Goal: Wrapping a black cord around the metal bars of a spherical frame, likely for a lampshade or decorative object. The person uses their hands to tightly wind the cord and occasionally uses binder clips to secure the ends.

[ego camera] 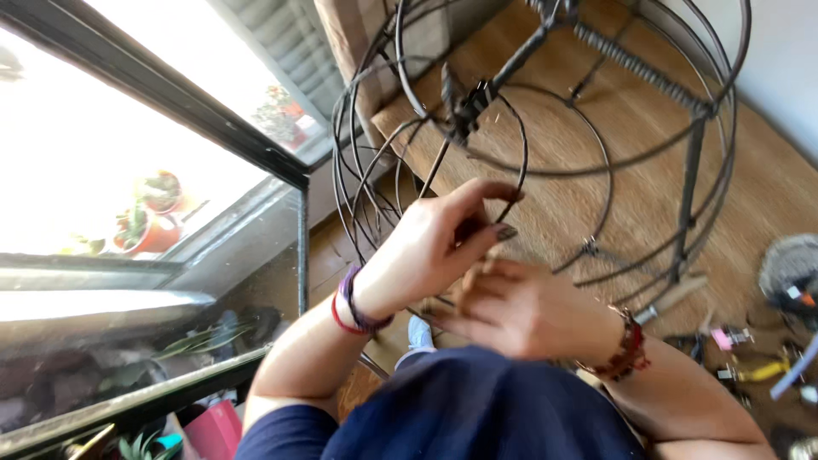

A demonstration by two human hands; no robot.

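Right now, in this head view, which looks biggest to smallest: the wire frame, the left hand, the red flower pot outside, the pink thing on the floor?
1. Wire frame, spanning most of the picture.
2. Left hand, though it is nearest the camera.
3. Red flower pot, far outside the window.
4. Pink thing, smallest.

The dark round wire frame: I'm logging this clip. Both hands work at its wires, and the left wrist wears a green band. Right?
Not quite. In the head view the left hand wears a red and purple band, not green. Both hands, the right hand too, do work at the dark round wire frame.
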